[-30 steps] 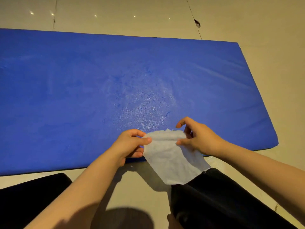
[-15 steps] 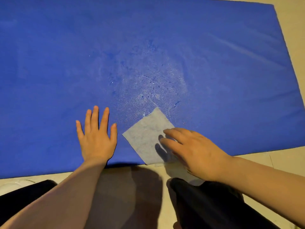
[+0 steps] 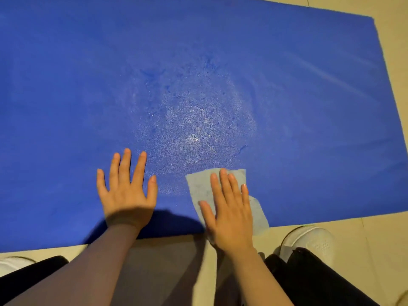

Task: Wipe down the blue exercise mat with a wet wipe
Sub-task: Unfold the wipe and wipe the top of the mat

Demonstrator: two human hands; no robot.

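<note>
Blue foam fills most of the view: the flat blue exercise mat (image 3: 220, 62) lies on a pale beige tiled floor (image 3: 375, 235), its near long edge running across just in front of the person and its far right corner visible at the upper right. A whitish, speckled wet patch (image 3: 194, 124) glistens near the middle of the mat, beyond the fingertips of both hands.

The thin, pale grey wet wipe (image 3: 201, 186) lies spread flat on the mat beside the near edge, to the right of centre; one corner of it reaches over that edge toward the floor. The right hand (image 3: 229, 208) lies palm down on top of the wipe, fingers straight and close together, pressing it onto the mat, with the heel of the hand at the mat's edge. Nothing is curled around the wipe.

The left hand (image 3: 127, 193) rests palm down directly on the bare mat, fingers straight and spread apart, holding nothing. It sits just beside the wipe, to its left, without touching it. A dark shadow falls on the mat's edge between the two wrists.

Both bare forearms reach in from the bottom. Black trouser legs (image 3: 320, 279) show at the lower corners, and a white shoe (image 3: 313, 241) stands on the floor at the right, near the mat's edge; part of another white shoe (image 3: 13, 263) shows at the far left.
</note>
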